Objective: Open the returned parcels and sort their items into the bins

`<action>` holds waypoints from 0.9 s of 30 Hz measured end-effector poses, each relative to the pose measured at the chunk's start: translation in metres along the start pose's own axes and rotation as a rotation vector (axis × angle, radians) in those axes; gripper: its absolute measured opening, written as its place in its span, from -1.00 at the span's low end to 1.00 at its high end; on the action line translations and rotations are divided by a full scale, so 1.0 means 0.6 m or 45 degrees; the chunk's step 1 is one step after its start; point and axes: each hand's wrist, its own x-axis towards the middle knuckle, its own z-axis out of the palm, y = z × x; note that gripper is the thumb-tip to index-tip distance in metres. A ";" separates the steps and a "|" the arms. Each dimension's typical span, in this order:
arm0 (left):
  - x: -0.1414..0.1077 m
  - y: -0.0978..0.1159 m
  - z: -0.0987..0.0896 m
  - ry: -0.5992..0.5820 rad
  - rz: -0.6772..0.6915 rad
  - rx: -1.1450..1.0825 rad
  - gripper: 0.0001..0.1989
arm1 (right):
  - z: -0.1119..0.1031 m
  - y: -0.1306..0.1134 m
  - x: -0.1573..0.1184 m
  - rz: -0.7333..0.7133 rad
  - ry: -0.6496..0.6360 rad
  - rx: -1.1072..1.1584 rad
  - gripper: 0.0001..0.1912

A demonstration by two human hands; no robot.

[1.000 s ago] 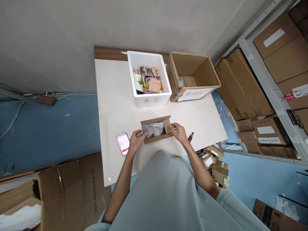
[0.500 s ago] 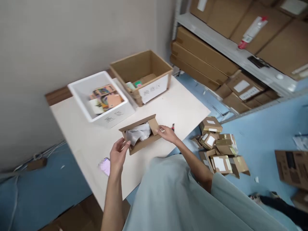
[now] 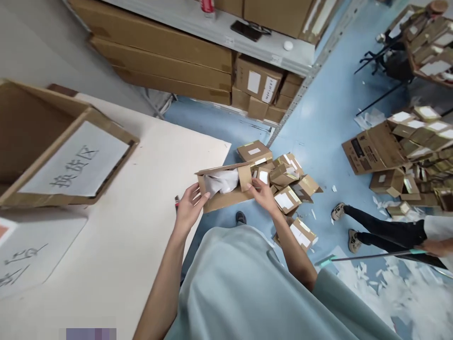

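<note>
An open cardboard box point(image 3: 226, 203) is between my hands, in the air past the table's right edge. Crumpled white paper point(image 3: 226, 181) lies inside it; whatever is under the paper is hidden. My left hand point(image 3: 190, 208) grips the box's left end, thumb on the near side. At the opposite end, my right hand point(image 3: 264, 194) pinches the side by a folded-in flap point(image 3: 245, 176). Just left of my left hand, a small red and black object point(image 3: 177, 200) lies on the table, partly covered.
A large labelled carton point(image 3: 113, 151) and a white bin point(image 3: 38, 257) stand on the white table point(image 3: 155, 156). Beyond is a metal shelf point(image 3: 219, 33) with boxes. Opened cartons point(image 3: 285, 172) are piled on the floor. A person point(image 3: 392, 233) at right holds a long-handled tool point(image 3: 371, 256) near scattered paper.
My view has turned right. The box, gripped by both hands, has been lifted off the table and carried rightward over its edge. The floor pile and another person are now more visible.
</note>
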 end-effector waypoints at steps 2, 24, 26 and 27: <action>0.039 -0.001 0.094 -0.138 0.031 0.016 -0.36 | -0.073 0.044 -0.003 0.080 0.142 -0.006 -0.27; -0.045 -0.102 0.161 -0.223 -0.215 0.240 -0.42 | -0.077 0.179 0.047 0.227 -0.308 -0.090 -0.34; -0.083 -0.115 0.121 -0.073 -0.259 0.159 -0.40 | -0.024 0.152 0.062 0.160 -0.491 -0.117 -0.42; -0.103 -0.121 0.101 0.003 -0.277 0.121 -0.39 | 0.002 0.138 0.066 0.122 -0.577 -0.129 -0.45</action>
